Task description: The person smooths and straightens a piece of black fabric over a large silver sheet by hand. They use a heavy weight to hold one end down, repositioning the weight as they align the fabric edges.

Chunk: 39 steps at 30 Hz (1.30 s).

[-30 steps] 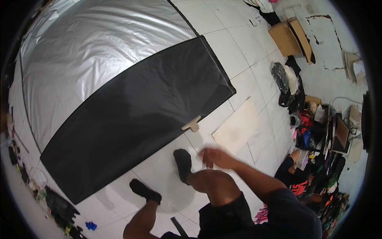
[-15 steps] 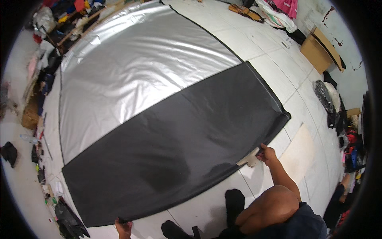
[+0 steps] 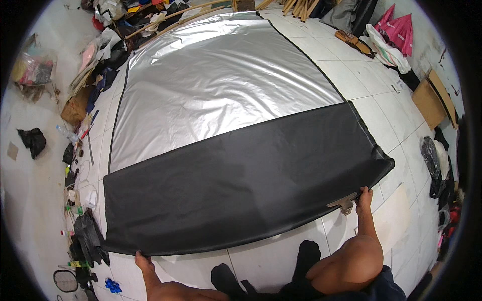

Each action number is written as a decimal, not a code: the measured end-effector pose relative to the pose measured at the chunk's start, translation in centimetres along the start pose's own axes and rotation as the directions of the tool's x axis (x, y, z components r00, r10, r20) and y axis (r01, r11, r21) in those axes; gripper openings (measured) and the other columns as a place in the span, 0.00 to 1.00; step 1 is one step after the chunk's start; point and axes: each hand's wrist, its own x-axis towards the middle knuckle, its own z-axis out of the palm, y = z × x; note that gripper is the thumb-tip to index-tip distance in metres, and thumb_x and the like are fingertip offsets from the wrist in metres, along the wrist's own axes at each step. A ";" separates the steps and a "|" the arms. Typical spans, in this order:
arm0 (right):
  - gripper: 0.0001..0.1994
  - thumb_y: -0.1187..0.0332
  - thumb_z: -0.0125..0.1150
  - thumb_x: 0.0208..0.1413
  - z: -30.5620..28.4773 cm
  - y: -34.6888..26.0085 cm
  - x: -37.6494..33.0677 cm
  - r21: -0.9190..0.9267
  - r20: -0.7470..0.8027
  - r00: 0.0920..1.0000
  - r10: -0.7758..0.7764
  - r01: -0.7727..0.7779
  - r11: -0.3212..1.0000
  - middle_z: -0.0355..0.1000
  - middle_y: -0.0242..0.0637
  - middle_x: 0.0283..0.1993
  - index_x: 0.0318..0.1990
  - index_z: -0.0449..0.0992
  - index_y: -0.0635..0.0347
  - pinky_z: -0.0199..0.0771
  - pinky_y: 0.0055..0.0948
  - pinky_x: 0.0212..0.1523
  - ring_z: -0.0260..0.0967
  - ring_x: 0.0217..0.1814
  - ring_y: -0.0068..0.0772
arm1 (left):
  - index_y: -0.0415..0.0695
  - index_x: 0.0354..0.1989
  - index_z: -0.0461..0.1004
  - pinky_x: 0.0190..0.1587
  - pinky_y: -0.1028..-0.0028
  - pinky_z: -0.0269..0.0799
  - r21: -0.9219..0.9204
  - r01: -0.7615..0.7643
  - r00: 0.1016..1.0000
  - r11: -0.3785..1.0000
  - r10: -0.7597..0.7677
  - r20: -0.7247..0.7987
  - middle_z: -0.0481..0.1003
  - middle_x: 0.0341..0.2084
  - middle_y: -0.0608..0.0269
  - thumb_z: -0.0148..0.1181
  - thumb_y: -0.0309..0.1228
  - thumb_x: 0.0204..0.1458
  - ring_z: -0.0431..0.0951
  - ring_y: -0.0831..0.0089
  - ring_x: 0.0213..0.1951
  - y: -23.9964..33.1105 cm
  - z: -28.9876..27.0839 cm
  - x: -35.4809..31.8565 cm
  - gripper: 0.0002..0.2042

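Observation:
A large sheet with a silver face (image 3: pixel 221 85) is spread on the floor, and a broad black fabric section (image 3: pixel 226 185) covers its near part. At the near left corner my left hand (image 3: pixel 143 261) is closed on the black edge, thumb on top. Toward the right, my right hand (image 3: pixel 365 198) pinches the same edge. Just left of that hand a wide metal clip (image 3: pixel 344 203) sits on the edge, its lower part sticking out toward me. The fingers under the fabric are hidden in both hands.
Pale tiles (image 3: pixel 271 251) lie under my dark-socked feet (image 3: pixel 306 258). At right are a flat cream sheet (image 3: pixel 391 215) and a cardboard box (image 3: pixel 432 103). A black bag (image 3: pixel 90 236) and clutter line the left wall. Wooden sticks (image 3: pixel 301 9) lie at the back.
The view has shifted, so the sheet and both hands appear higher in the picture. Both hands stay at the black edge, and the clip is still beside the right hand.

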 end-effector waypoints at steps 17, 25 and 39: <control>0.35 0.65 0.52 0.49 2.0 -20.5 1.7 -0.238 0.056 0.904 -0.423 0.424 0.874 0.66 0.45 0.47 0.66 0.49 0.65 0.69 0.31 0.40 0.66 0.44 0.36 | 0.43 0.65 0.49 0.42 0.69 0.69 0.195 -0.388 0.921 0.901 0.374 0.105 0.66 0.49 0.52 0.53 0.30 0.43 0.69 0.64 0.45 20.3 4.1 1.7 0.36; 0.27 0.54 0.54 0.56 17.2 -5.4 -7.7 -0.535 0.765 0.573 -0.295 0.820 0.205 0.67 0.49 0.56 0.58 0.64 0.62 0.63 0.42 0.55 0.68 0.53 0.51 | 0.46 0.67 0.41 0.51 0.60 0.61 0.381 -0.549 0.679 0.743 0.131 0.723 0.62 0.54 0.49 0.49 0.46 0.58 0.66 0.61 0.52 8.6 14.2 0.8 0.34; 0.36 0.36 0.32 0.58 11.5 4.4 -12.0 -0.432 0.902 0.421 -0.097 0.877 -0.210 0.40 0.45 0.72 0.68 0.48 0.45 0.26 0.54 0.70 0.30 0.75 0.49 | 0.44 0.66 0.50 0.63 0.42 0.33 0.403 -0.880 0.380 -0.252 0.134 0.915 0.46 0.65 0.37 0.48 0.53 0.54 0.44 0.40 0.66 -3.4 14.1 -13.1 0.36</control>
